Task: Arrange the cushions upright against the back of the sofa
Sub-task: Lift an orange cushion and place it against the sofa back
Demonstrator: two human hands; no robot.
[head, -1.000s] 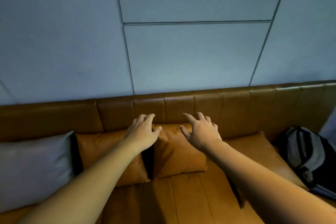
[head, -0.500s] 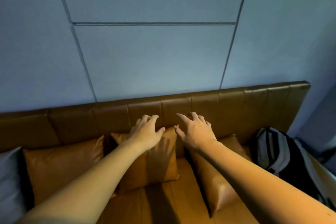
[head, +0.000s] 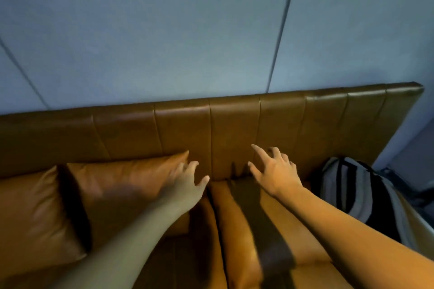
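A brown leather sofa back (head: 234,124) runs across the view. Two brown leather cushions lean upright against it: one at the far left (head: 30,218), one beside it (head: 122,185). A third brown cushion (head: 237,230) lies flat on the seat, its length pointing away from the back. My left hand (head: 187,187) hovers open by the right top corner of the middle cushion. My right hand (head: 273,171) is open with spread fingers above the far end of the flat cushion. Neither hand holds anything.
A grey and black striped backpack (head: 357,195) rests on the sofa's right end, close to my right forearm. A pale blue panelled wall (head: 211,30) rises behind the sofa back. The sofa back ends at the upper right.
The view has swung right and down; the grey cushion has left the frame. Both hands have moved off the middle cushion toward the flat one on the right.
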